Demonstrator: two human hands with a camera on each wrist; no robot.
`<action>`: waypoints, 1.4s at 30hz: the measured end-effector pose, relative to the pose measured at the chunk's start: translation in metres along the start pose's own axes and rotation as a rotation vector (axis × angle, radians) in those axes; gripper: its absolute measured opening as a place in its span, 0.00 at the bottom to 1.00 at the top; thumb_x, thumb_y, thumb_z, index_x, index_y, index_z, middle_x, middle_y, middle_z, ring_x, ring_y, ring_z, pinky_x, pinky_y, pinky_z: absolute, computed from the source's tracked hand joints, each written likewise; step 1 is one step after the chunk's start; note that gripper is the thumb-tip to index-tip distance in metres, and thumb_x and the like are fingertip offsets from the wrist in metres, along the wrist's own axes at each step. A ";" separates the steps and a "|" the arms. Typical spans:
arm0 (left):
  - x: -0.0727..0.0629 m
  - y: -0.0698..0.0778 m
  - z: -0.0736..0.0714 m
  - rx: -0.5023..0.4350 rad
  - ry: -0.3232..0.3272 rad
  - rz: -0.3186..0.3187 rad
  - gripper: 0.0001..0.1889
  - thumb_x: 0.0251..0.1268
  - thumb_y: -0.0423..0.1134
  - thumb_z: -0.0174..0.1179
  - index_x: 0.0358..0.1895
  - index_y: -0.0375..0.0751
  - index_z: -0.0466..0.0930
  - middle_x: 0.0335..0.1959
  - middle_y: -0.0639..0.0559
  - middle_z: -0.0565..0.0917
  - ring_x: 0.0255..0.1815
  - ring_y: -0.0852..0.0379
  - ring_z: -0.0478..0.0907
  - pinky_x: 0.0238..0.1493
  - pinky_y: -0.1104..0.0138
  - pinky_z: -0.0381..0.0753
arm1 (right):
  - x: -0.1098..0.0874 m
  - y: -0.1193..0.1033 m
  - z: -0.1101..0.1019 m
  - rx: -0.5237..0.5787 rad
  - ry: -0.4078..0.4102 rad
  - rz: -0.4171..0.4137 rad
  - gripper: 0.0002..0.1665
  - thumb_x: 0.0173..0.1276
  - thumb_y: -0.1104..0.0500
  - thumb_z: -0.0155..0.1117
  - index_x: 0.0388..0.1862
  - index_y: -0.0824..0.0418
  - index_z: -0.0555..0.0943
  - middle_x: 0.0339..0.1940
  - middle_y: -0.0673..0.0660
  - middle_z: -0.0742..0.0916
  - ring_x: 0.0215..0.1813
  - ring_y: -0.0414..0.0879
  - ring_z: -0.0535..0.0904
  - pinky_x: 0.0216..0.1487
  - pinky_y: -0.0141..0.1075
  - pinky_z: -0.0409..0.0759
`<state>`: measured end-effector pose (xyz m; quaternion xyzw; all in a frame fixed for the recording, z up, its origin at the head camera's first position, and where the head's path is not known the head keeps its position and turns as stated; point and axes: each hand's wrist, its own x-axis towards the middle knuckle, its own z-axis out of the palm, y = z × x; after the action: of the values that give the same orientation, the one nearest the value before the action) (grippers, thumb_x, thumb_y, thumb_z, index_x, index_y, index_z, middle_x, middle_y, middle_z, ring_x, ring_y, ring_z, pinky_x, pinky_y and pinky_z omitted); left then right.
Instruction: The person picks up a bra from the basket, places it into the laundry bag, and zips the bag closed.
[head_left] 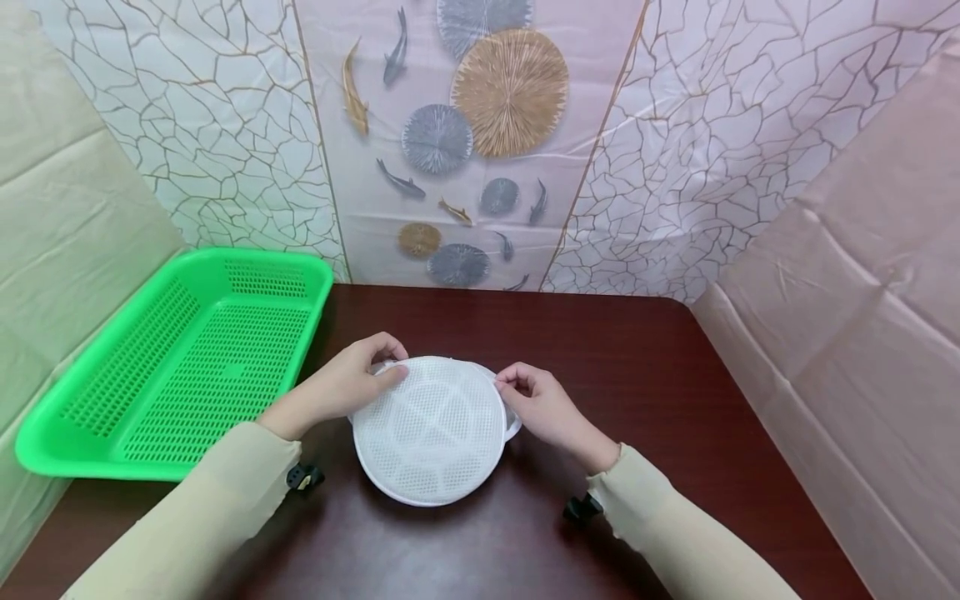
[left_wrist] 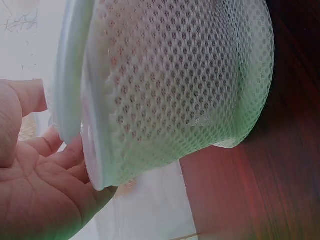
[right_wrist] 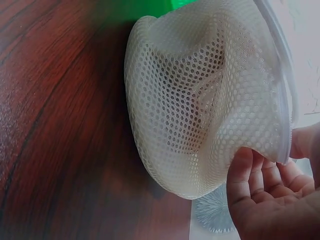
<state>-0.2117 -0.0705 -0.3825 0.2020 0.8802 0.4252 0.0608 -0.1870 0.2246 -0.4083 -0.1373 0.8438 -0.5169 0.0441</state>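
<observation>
Head view: dark bench [head_left: 615, 354] below, green basket [head_left: 112, 469] over on the left, white mesh bag [head_left: 430, 429] near the centre, tilted toward the camera. Left hand [head_left: 360, 377] holds it, right hand [head_left: 543, 407] pinches opposite, both grips narrow on the rim [right_wrist: 285, 120]. To do this well, I'd say, hold that rim taut and level, tugging gently so nothing crumples.

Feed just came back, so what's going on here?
A person's left hand holds the round lid of a white mesh laundry bag at far left, while the right hand pinches the rim at far right. The bag is lid side up over the dark red tabletop, with a gap between lid and rim near the left hand. A green plastic basket sits at left.
</observation>
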 end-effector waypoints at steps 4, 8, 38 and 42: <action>0.000 0.002 0.002 0.026 -0.012 0.006 0.12 0.66 0.37 0.61 0.49 0.41 0.75 0.46 0.46 0.79 0.50 0.49 0.74 0.58 0.52 0.71 | -0.007 -0.020 0.000 -0.001 0.000 -0.024 0.06 0.71 0.65 0.57 0.40 0.68 0.80 0.33 0.57 0.84 0.32 0.50 0.79 0.31 0.33 0.76; 0.002 0.004 0.005 0.042 0.020 0.045 0.13 0.63 0.31 0.60 0.50 0.40 0.76 0.45 0.47 0.80 0.48 0.49 0.75 0.55 0.54 0.73 | -0.009 -0.028 0.001 -0.009 0.017 -0.067 0.05 0.70 0.66 0.58 0.40 0.68 0.80 0.32 0.60 0.84 0.33 0.51 0.78 0.31 0.32 0.75; -0.011 0.018 0.016 0.004 0.073 0.279 0.15 0.58 0.21 0.58 0.39 0.47 0.81 0.40 0.59 0.81 0.45 0.59 0.76 0.50 0.62 0.76 | 0.002 -0.034 0.021 0.045 -0.100 -0.116 0.14 0.73 0.62 0.58 0.54 0.64 0.81 0.49 0.57 0.85 0.41 0.46 0.81 0.42 0.35 0.77; -0.014 0.018 0.016 0.012 0.067 0.277 0.14 0.59 0.23 0.59 0.39 0.47 0.81 0.40 0.59 0.80 0.45 0.59 0.76 0.50 0.62 0.76 | 0.005 -0.022 0.025 0.034 -0.120 -0.163 0.11 0.72 0.60 0.59 0.50 0.60 0.83 0.44 0.52 0.86 0.39 0.44 0.80 0.39 0.33 0.77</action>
<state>-0.1891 -0.0545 -0.3802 0.3076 0.8480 0.4306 -0.0290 -0.1822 0.1920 -0.4004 -0.2355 0.8168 -0.5239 0.0544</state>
